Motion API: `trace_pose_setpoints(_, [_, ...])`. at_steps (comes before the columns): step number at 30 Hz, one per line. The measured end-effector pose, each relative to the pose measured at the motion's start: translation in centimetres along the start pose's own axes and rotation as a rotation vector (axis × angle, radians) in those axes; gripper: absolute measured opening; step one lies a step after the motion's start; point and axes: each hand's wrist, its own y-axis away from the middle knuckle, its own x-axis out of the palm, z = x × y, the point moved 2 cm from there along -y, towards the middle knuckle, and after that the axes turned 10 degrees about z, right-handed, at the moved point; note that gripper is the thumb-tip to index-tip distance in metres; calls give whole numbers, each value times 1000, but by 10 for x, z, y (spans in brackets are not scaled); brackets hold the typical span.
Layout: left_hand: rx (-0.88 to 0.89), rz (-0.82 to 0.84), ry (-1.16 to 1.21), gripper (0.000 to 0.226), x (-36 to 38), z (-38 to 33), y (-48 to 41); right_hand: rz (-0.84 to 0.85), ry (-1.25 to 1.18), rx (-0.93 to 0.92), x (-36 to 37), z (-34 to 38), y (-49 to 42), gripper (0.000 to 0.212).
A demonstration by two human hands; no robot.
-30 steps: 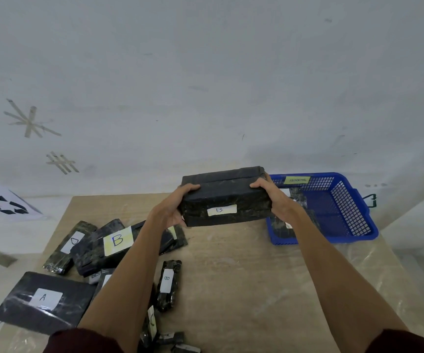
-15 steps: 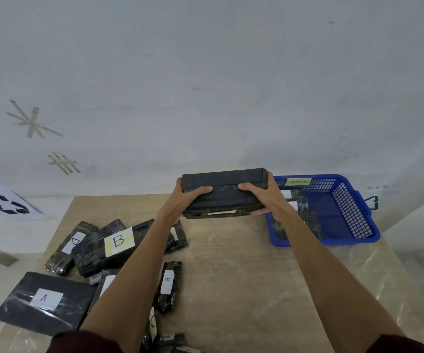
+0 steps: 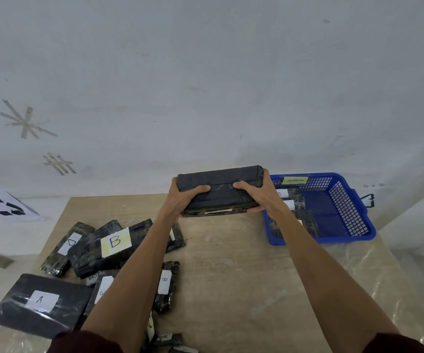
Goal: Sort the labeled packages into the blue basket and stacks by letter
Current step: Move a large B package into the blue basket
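Holds one block (image 3: 221,189) in the air at 12 o'clock, above the far edge of the table (image 3: 231,276) and just left of the basket (image 3: 345,212) at 2 o'clock. Clamps it from both ends: left hand (image 3: 184,200) on the left end, right hand (image 3: 258,197) on the right end, thumbs pressed on the facing side, fingers curled round the ends and underside. Judged a two-hand grip chosen for a wide, thick and probably heavy load.

Tilts the block so that its broad side faces the camera. Shows only a sliver of white label along the lower edge; letter unreadable at this angle.

Shows the unsorted pile at 8 o'clock:
- B pack (image 3: 115,242) with a yellow label, lying on top of others
- D pack (image 3: 68,244) just left of it
- A pack (image 3: 40,299), flat, at 7 o'clock
- slim pack (image 3: 165,284), also marked B, at 6 o'clock beside the left forearm

Lies loosely overlapped there; no tidy stack by letter visible.

Carries a tag (image 3: 295,180) reading ABNORMAL on the far basket wall. Contains several labelled packs, partly hidden behind the right wrist.

Cannot tell whether bound for the basket or for a stack spot at 12 o'clock. Calls for care near the basket rim, close to the right hand.
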Motion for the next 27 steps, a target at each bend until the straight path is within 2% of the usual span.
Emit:
trace_pose_setpoints(10, [45,-4,-3,76,-1,-3,-1,-12,0,21,0,1,0,79])
trace_pose_setpoints(14, [82,16,-34,74,-3,-3,-1,56,-42,100,-1,6,6,75])
trace_pose_setpoints(17, [87,19,-27,76,-3,-3,1,43,-44,111,-1,14,4,68])
trace_pose_setpoints(21, [-44,61,20,69,-3,-7,2,-30,-20,61,-3,16,-5,62])
trace_pose_setpoints(25, [-228,101,117,82,-1,-15,-3,-59,-4,-15,-4,11,-5,45])
trace_pose_setpoints(27, [-263,62,192,69,0,-15,-5,-47,34,-54,-3,8,-3,40])
